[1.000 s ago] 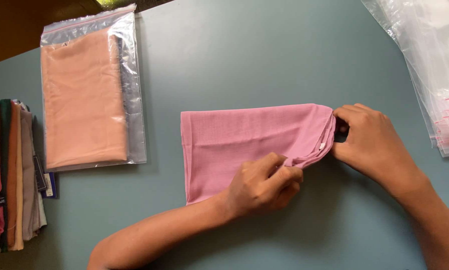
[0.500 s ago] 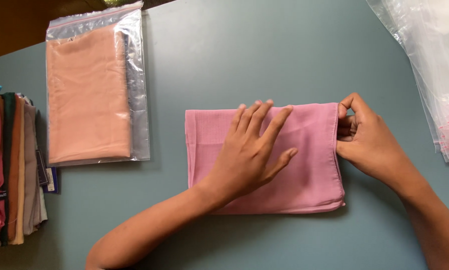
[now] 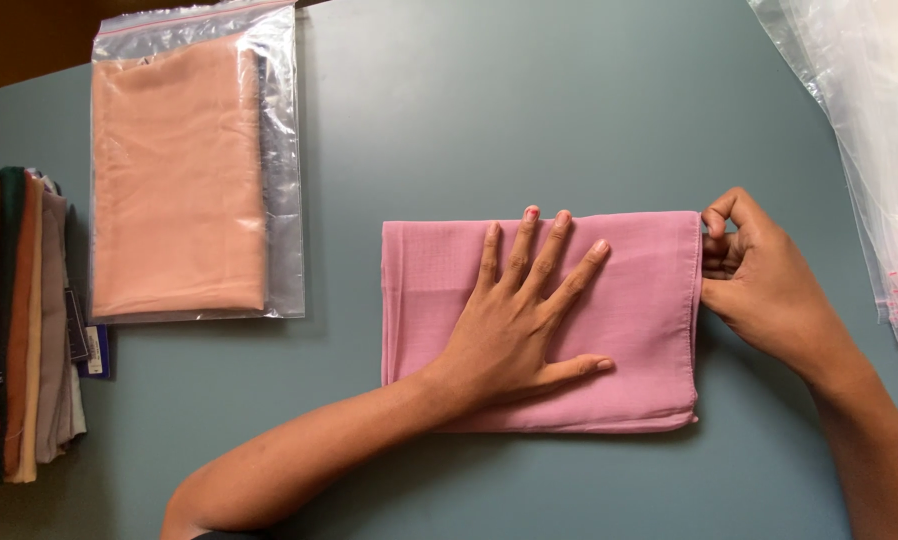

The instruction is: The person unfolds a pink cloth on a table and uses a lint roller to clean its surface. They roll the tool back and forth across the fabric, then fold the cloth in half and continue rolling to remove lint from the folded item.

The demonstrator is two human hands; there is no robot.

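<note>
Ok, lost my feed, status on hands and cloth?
Left hand flat on folded pink cloth. Right hand at its right edge. Bagged peach cloth apart, left.

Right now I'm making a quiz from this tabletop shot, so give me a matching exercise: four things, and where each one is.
1. pink cloth
2. bagged peach cloth
3. empty clear bags
4. stack of folded cloths

a. far left edge
b. upper left
c. right edge
d. centre, under the left hand

Pairs: 1-d, 2-b, 3-c, 4-a
</note>
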